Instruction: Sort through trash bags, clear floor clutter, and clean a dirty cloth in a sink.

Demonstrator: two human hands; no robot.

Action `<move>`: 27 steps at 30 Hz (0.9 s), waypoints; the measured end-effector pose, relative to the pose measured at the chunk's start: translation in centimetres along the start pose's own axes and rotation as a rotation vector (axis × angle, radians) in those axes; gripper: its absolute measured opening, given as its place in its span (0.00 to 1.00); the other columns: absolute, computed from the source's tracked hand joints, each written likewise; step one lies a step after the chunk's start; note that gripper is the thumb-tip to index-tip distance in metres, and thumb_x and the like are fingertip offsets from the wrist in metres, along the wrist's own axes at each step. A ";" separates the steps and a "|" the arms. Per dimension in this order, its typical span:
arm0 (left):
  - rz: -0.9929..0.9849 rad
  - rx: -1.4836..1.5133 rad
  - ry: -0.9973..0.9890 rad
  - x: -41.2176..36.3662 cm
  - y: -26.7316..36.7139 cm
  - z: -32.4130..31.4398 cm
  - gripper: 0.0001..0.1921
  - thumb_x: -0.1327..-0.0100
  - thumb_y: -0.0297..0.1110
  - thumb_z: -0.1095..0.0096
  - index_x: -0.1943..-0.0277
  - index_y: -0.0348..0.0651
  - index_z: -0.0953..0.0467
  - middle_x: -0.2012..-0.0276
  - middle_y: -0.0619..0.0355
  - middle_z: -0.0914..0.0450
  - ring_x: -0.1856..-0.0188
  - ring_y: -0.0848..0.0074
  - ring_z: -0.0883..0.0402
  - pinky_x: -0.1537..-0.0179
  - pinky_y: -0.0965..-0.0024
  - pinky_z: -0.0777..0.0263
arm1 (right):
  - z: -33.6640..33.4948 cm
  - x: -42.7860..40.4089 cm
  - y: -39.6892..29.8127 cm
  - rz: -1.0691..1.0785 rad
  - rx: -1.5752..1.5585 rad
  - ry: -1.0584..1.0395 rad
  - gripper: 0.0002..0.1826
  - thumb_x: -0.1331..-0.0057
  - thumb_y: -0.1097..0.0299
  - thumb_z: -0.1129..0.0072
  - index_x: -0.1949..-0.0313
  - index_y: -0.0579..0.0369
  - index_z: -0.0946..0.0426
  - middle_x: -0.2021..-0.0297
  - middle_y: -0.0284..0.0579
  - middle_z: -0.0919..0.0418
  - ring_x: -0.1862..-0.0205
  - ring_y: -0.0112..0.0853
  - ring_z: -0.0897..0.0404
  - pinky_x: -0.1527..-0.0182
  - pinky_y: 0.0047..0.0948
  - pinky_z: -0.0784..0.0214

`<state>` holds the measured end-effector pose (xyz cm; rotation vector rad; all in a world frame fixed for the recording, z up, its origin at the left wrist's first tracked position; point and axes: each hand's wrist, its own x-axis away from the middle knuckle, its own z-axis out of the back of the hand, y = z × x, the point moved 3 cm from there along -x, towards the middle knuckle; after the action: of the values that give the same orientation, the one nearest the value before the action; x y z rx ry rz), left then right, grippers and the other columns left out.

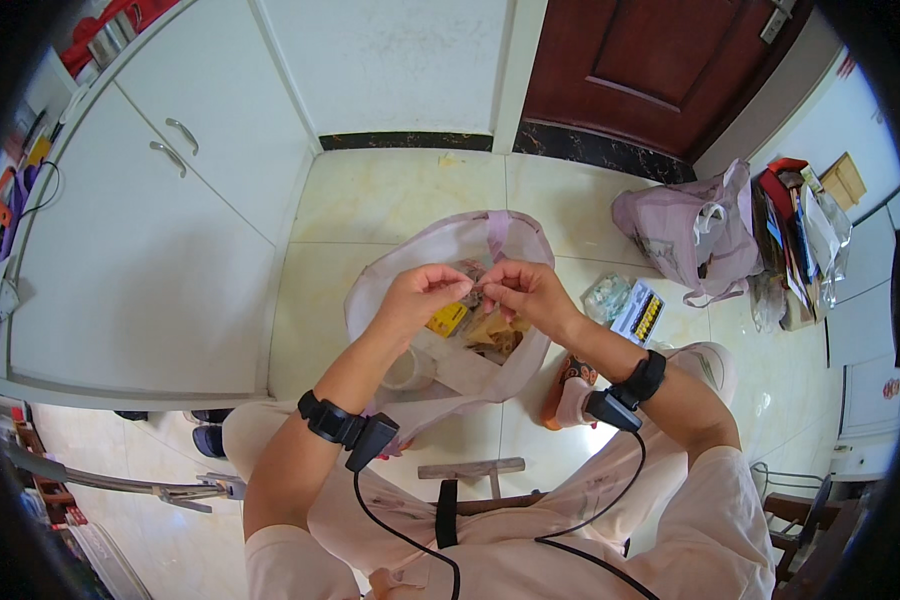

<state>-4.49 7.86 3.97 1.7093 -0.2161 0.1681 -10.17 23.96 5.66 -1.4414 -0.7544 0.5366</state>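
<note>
My left hand [430,292] and my right hand [523,294] meet fingertip to fingertip above a wide-open pale lilac bag [450,232] on the floor. Thumbs and forefingers pinch a small thing between them, too small and covered to name. Inside the bag, a yellow box [447,320] shows just beneath my left fingers. To its right, under my right hand, sits a brownish-yellow packet [495,330]. A whitish round container [410,370] lies near the bag's front side, partly hidden by my left forearm. Other contents are blocked by my hands.
Right of the bag are a crumpled clear plastic bundle [607,297] and a blister pack [639,313] with black-and-yellow pieces. Farther right stand another lilac bag [675,225] and piled folders and papers [802,240]. A white cabinet [127,300] borders the left; a dark red door [637,60] stands ahead.
</note>
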 end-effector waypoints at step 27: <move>-0.144 -0.222 0.336 0.4 2.5 3.5 0.02 0.45 0.23 0.42 0.69 0.34 0.26 0.73 0.59 0.22 0.70 0.82 0.25 0.64 0.80 0.33 | 2.3 0.0 -0.7 0.053 0.112 0.084 0.05 0.39 0.73 0.49 0.64 0.59 0.26 0.73 0.35 0.25 0.79 0.17 0.33 0.75 0.14 0.37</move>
<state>-4.73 4.00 5.92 1.4449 0.1329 0.3093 -11.88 25.45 6.26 -1.3744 -0.6123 0.5471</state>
